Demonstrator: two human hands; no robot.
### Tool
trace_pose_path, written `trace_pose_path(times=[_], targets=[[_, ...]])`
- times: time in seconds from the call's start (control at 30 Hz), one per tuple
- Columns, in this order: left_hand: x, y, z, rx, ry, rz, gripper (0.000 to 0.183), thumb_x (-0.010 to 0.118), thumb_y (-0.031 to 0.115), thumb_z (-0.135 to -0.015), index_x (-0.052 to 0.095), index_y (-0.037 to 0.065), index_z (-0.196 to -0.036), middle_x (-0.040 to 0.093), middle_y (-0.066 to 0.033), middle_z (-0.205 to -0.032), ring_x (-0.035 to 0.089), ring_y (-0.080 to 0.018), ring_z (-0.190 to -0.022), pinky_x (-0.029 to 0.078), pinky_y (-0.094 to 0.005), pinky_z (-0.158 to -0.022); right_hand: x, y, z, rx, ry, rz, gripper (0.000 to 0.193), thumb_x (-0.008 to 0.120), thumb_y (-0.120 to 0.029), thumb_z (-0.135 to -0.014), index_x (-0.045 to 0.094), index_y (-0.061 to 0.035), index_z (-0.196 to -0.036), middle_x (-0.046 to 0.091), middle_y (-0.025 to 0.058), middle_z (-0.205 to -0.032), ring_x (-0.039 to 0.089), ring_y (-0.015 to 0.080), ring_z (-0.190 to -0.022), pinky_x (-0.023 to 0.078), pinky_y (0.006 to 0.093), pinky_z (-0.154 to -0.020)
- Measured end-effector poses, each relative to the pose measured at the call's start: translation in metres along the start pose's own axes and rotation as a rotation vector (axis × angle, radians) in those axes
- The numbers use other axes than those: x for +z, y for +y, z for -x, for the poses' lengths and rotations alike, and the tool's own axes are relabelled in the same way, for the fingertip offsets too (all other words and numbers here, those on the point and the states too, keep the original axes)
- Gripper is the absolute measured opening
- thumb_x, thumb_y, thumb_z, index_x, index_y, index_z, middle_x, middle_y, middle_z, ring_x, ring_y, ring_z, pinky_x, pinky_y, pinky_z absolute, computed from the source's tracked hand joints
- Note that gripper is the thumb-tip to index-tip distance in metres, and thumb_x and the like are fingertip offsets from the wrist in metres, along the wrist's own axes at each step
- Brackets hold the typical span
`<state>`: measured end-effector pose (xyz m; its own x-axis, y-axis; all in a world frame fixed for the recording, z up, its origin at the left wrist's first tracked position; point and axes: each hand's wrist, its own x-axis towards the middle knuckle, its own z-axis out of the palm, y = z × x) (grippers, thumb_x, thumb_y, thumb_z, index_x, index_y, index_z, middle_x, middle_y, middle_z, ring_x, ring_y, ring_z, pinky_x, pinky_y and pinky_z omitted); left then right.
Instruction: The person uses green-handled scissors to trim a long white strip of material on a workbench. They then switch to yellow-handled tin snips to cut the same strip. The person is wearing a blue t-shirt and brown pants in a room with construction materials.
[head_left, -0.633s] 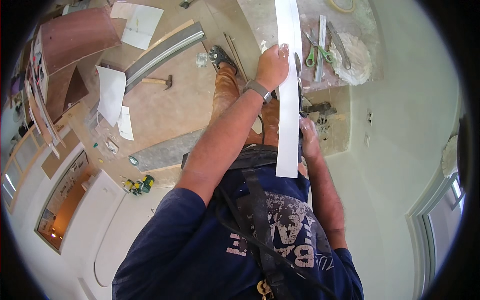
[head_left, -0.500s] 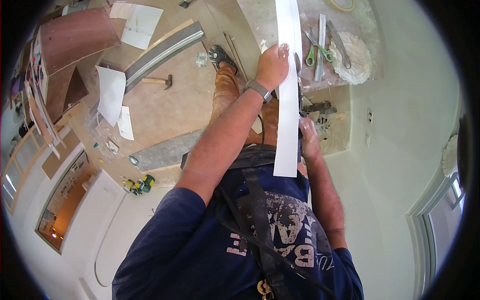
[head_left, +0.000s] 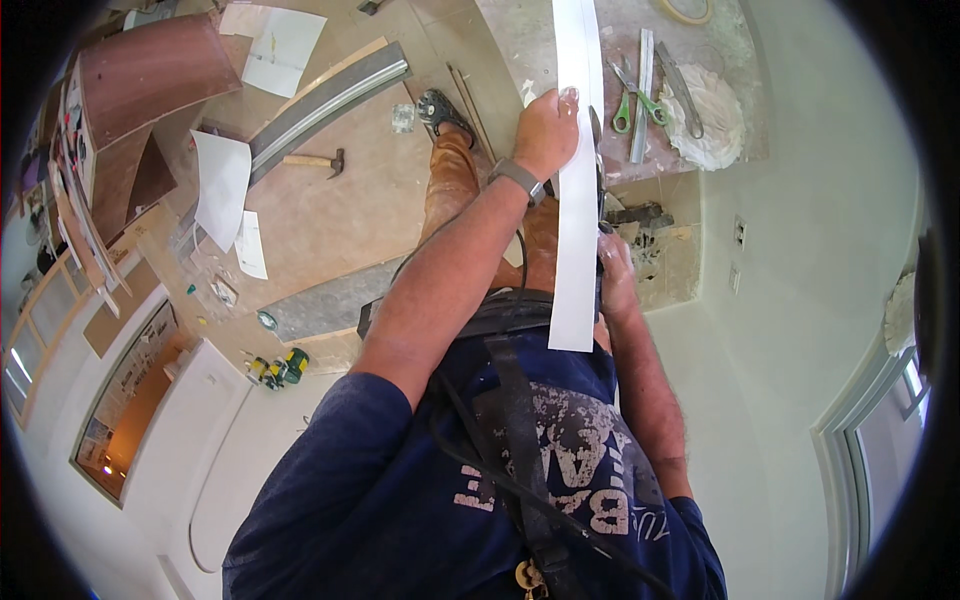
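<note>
Left hand (head_left: 545,135) grips the long white paper strip (head_left: 577,190) near its upper part; right hand (head_left: 615,270) clasps its lower right edge, above the dusty workboard (head_left: 740,60) with green-handled scissors (head_left: 628,95).

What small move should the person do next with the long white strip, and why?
Probably slide the right hand a little toward the strip's free near end. The left hand grips the long white strip higher up, the right hand sits at its edge, and the near end hangs unsupported past both.
</note>
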<state>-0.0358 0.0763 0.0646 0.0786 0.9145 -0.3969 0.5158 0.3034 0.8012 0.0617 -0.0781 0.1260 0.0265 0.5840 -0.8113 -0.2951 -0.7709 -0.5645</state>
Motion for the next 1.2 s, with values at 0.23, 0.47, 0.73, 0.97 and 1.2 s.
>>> trace_pose_path(times=[0.23,0.47,0.73,0.97,1.2], targets=[[0.01,-0.022,-0.007,-0.025,0.027,-0.08,0.039,0.037,0.034,-0.085,0.051,-0.002,-0.083,0.054,-0.0255,-0.074,0.051,-0.0414,-0.073,0.041,-0.046,-0.066,-0.033,0.038,-0.024,-0.226,-0.094,0.112,0.039,0.039,-0.027,-0.087,0.046,0.0016,-0.112,0.047,0.0119,-0.107,0.042,0.0188,-0.102,0.031,0.0297,-0.09],[-0.086,-0.128,0.0,0.548,-0.257,-0.666,0.034,0.041,0.013,-0.078,0.048,0.001,-0.108,0.052,-0.0161,-0.095,0.05,-0.0259,-0.084,0.043,-0.036,-0.07,-0.046,0.028,-0.061,-0.322,-0.155,0.133,0.035,0.041,-0.026,-0.085,0.047,-0.0022,-0.111,0.049,0.0085,-0.105,0.048,0.0187,-0.096,0.037,0.0305,-0.085],[-0.265,-0.324,0.24,0.126,0.222,-1.0,0.024,0.04,0.023,-0.079,0.055,0.005,-0.085,0.057,-0.0145,-0.074,0.055,-0.0289,-0.077,0.043,-0.041,-0.071,-0.032,-0.005,-0.084,0.094,-0.508,-0.101,0.034,0.042,-0.026,-0.084,0.046,-0.0061,-0.11,0.049,0.0083,-0.103,0.051,0.0201,-0.091,0.041,0.0303,-0.08],[-0.129,-0.318,0.414,-1.058,0.21,-0.206,0.046,0.029,0.036,-0.084,0.062,0.004,-0.084,0.06,-0.0171,-0.086,0.057,-0.0328,-0.083,0.043,-0.0414,-0.076,0.034,-0.037,-0.101,0.094,-0.609,0.191,0.034,0.043,-0.028,-0.083,0.046,-0.0063,-0.109,0.05,0.0079,-0.1,0.052,0.0199,-0.088,0.042,0.0306,-0.078],[0.093,-0.345,0.483,-1.231,0.199,0.178,0.033,0.039,0.027,-0.081,0.062,0.004,-0.087,0.06,-0.018,-0.087,0.058,-0.0326,-0.081,0.045,-0.0395,-0.07,0.092,-0.034,-0.098,0.187,-0.71,0.342,0.034,0.044,-0.029,-0.082,0.046,-0.0066,-0.108,0.051,0.0075,-0.097,0.052,0.0196,-0.085,0.042,0.0309,-0.075]])
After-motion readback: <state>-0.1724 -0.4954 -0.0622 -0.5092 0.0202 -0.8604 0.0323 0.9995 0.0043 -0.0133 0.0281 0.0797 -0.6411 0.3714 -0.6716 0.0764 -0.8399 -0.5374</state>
